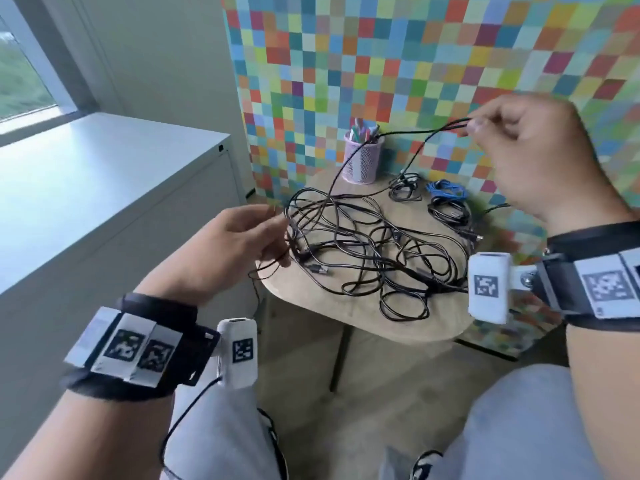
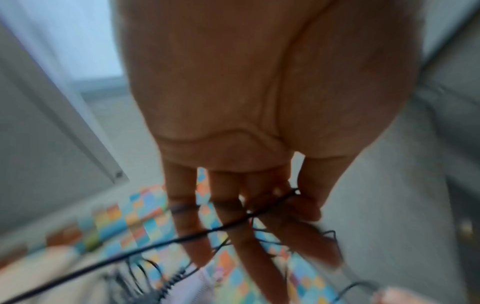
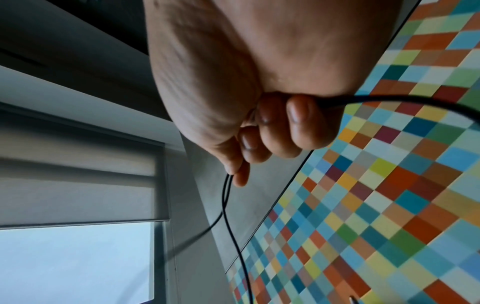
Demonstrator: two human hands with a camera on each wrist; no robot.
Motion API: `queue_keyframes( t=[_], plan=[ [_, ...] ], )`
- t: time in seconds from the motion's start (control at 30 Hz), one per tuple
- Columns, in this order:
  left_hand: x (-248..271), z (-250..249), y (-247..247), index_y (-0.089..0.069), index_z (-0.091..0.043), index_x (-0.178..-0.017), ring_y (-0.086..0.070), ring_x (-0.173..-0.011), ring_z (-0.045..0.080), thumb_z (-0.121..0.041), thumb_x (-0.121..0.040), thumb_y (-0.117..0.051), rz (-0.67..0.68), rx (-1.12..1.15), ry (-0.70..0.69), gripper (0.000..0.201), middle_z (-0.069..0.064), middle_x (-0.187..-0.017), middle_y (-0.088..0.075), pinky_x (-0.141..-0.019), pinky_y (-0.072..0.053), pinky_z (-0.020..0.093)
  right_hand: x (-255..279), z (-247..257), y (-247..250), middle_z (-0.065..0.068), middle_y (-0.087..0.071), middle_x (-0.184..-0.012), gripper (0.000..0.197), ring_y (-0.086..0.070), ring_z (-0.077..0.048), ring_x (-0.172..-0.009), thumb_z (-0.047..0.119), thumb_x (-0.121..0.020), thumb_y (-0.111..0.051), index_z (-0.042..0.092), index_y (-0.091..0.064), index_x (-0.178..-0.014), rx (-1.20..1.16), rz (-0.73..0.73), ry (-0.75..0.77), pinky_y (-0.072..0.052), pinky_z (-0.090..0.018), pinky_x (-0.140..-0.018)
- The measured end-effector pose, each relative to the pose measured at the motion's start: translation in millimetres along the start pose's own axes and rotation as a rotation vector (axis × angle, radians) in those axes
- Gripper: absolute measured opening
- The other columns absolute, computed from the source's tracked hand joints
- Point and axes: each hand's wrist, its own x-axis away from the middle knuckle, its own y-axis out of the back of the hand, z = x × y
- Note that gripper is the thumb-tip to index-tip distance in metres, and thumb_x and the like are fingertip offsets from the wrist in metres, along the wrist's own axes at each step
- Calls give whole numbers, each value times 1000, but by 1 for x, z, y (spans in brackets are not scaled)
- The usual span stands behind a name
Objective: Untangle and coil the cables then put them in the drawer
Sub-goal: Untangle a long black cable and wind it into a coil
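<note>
Right hand [image 1: 540, 157] raised above round wooden table [image 1: 363, 327], fingers curled, pinching thin black cable [image 1: 408, 133] doubled over. Left hand [image 1: 239, 244] at table's left edge, fingers loosely extended, cable strand caught between thumb and fingers. Tangled black cable pile [image 1: 363, 251] on tabletop; coiled bundles, one blue [image 1: 446, 192], behind. Pink mesh pen cup [image 1: 363, 157] at back.

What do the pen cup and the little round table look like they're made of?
The pen cup looks like pink metal wire mesh: fine see-through grid, solid rim, though coated plastic is possible. The table looks like pale wood or wood-grain laminate, matte, with faint grain lines.
</note>
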Motion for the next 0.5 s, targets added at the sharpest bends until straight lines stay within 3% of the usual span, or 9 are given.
queue_keyframes(
  t=[0.03, 0.1, 0.17, 0.23, 0.33, 0.4, 0.5],
  plan=[
    [1, -5, -1, -62, -8, -78, -65, -71, 33, -22, -109, -49, 7, 163, -35, 37, 6, -65, -63, -83, -52, 44, 1, 2, -4, -12, -73, -89, 15, -57, -9, -68, 25, -101, -58, 21, -71, -95, -20, 17, -1, -41, -26, -64],
    [1, -12, -2, -69, -14, -80, -63, -64, 31, -16, -108, -48, -27, 375, -50, 35, 8, -64, -57, -78, -56, 45, 3, 4, -9, -10, -75, -90, 16, -64, -12, -72, 24, -101, -58, 21, -71, -92, -28, 59, -24, -50, -31, -71],
    [0, -17, -6, -75, -19, -88, -63, -65, 26, -15, -107, -50, -57, 373, -67, 31, 9, -72, -60, -69, -59, 38, 7, 9, -13, -3, -74, -82, 20, -66, -11, -71, 21, -103, -59, 20, -69, -86, -8, 143, -59, -52, -30, -72],
    [-3, -16, -10, -77, -20, -94, -66, -78, 17, -20, -105, -59, -83, 204, -105, 21, 5, -89, -68, -77, -58, 33, 15, 18, -18, 2, -67, -71, 27, -53, 0, -53, 17, -105, -56, 23, -63, -80, -62, 252, -98, -44, -24, -59],
    [-8, -17, -17, -75, -18, -86, -64, -85, 7, -27, -100, -64, -117, 126, -114, 20, -1, -92, -72, -87, -50, 35, 29, 39, -26, -8, -70, -76, 27, -59, -19, -52, 12, -110, -45, 16, -56, -86, -437, 370, -239, -46, -30, -49],
    [-9, -24, -25, -72, -20, -82, -68, -93, 17, -27, -100, -59, -69, 247, -124, 23, 3, -94, -75, -92, -51, 45, 39, 53, -32, -18, -73, -89, 28, -69, -32, -67, 12, -112, -38, 15, -52, -88, -729, 373, -342, -53, -36, -51],
    [-7, -39, -41, -63, -14, -82, -72, -90, 26, -17, -109, -47, 11, 398, -111, 32, 11, -89, -75, -84, -56, 35, 50, 65, -44, -25, -74, -108, 29, -72, -37, -75, 15, -113, -35, 17, -51, -88, -953, 312, -437, -55, -39, -57]
  ],
)
